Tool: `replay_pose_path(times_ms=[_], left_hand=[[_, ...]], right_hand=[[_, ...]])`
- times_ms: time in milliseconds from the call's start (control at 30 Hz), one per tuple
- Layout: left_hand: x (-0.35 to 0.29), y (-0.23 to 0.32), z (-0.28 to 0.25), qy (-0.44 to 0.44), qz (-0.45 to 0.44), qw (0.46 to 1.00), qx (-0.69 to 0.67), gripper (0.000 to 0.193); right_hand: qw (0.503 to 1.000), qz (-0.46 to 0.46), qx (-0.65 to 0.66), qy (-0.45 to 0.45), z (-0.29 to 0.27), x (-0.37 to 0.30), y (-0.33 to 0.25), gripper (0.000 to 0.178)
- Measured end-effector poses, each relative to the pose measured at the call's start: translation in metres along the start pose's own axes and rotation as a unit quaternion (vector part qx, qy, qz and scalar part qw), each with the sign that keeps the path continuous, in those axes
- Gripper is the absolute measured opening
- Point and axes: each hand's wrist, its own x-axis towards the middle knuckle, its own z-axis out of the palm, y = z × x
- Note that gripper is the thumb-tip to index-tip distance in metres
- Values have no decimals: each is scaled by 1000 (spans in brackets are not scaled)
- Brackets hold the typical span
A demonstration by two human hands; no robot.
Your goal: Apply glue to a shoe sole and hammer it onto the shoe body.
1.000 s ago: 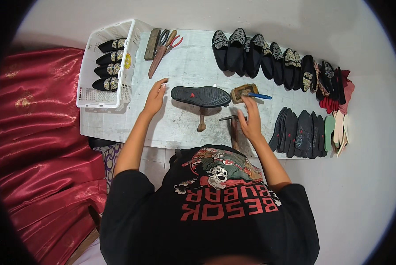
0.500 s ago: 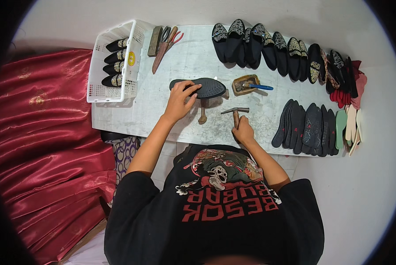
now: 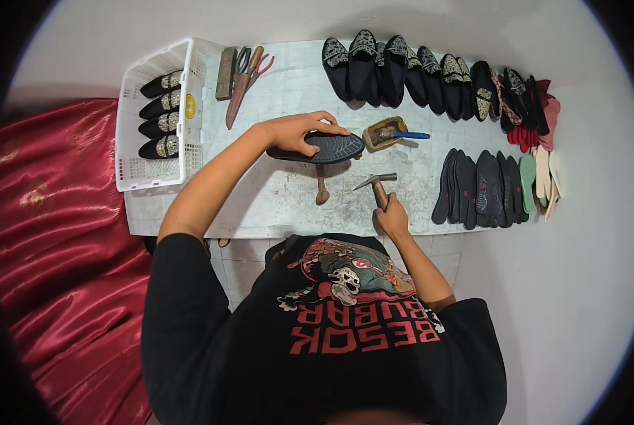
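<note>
Lettering in red, beneath a printed skull figure, spans the person's black T-shirt (image 3: 363, 297). A round yellow label (image 3: 190, 106) marks the side of the white plastic basket (image 3: 193, 152), which holds four black shoes (image 3: 154, 108) with glittering ornamented vamps. Right of centre on the table (image 3: 260, 209), a shallow tray (image 3: 367, 139) contains brownish residue and a blue-handled brush (image 3: 410, 134) (its handle juts over the rim).

Between basket and tray, a black ridged shoe sole (image 3: 341, 146) lies tread up over a stand (image 3: 322, 190) with a rounded foot. The left hand (image 3: 299, 132) is partly closed over it, thumb on the tread, fingers along the far edge. The right hand (image 3: 392, 216), nearer the body, is closed around the wooden handle of a hammer (image 3: 380, 191), whose head is apart from the sole.
</note>
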Motion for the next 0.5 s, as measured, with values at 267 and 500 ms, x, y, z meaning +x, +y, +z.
replay_pose_path(times_ms=[267,500], left_hand=[[12,-43,-3,-137,66,988,8,80],[16,-31,-28,-246,23,969,-9,77]], right_hand=[[785,324,525,-55,19,-68,-50,3],[949,75,281,119,18,-84,-110,21]])
